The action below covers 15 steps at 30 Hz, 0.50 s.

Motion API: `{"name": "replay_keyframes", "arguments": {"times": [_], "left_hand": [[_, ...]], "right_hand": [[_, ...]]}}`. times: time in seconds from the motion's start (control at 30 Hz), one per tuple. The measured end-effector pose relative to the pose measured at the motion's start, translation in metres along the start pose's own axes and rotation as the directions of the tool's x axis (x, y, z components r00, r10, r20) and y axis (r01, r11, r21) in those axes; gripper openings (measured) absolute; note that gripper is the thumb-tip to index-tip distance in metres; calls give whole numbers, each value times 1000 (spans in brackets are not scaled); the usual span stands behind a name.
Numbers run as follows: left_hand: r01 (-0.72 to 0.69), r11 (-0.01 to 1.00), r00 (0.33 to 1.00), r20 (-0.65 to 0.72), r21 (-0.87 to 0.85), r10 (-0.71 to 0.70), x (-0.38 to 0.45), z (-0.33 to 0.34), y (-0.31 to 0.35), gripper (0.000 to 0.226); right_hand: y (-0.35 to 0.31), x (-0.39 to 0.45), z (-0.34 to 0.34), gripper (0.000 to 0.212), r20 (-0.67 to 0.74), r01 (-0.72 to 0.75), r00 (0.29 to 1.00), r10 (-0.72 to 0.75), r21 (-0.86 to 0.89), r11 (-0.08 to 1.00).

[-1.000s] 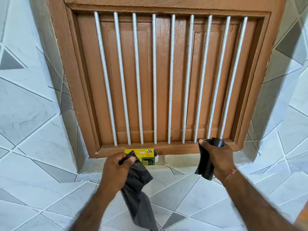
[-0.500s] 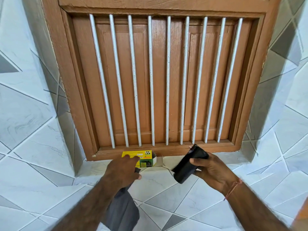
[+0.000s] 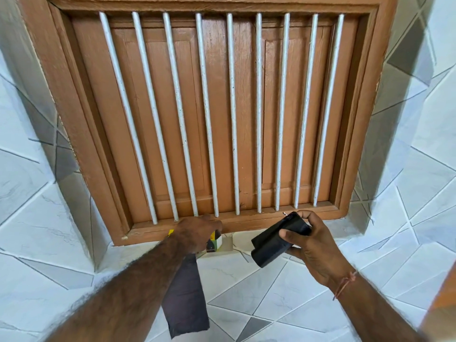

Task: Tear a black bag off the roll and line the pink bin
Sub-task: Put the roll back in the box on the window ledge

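Already holding the torn black bag [image 3: 185, 302] in left hand [image 3: 197, 233] at 6 o'clock; right hand [image 3: 311, 245] gripping roll [image 3: 278, 243] at 4. Next: parking roll, finding unseen pink bin.

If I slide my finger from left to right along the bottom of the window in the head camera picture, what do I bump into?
Left hand → yellow and green box → black bag roll → right hand.
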<state>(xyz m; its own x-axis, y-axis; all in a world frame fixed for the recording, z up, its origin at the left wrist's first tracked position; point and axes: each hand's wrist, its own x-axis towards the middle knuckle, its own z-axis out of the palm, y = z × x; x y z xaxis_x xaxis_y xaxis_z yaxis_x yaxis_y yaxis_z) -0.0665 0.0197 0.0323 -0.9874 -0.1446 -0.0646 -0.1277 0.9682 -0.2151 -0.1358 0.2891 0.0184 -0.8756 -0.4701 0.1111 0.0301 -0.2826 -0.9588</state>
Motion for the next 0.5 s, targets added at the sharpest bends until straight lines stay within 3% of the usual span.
{"name": "replay_keyframes", "arguments": {"times": [0.13,0.3,0.5], "left_hand": [[-6,1000,1000,15,11,6,3,1,-1,44],[-14,997,1000,-13,69,15,0,6,-3,44],[33,999,999,6,35,-34,-6,9,-2,67]], "right_hand": [[-1,4,9,83,-64,48,997,-45,52,997],[2,10,24,37,-105,71,993,-61,88,994],[5,11,35,31,-137,87,988,-72,106,991]]}}
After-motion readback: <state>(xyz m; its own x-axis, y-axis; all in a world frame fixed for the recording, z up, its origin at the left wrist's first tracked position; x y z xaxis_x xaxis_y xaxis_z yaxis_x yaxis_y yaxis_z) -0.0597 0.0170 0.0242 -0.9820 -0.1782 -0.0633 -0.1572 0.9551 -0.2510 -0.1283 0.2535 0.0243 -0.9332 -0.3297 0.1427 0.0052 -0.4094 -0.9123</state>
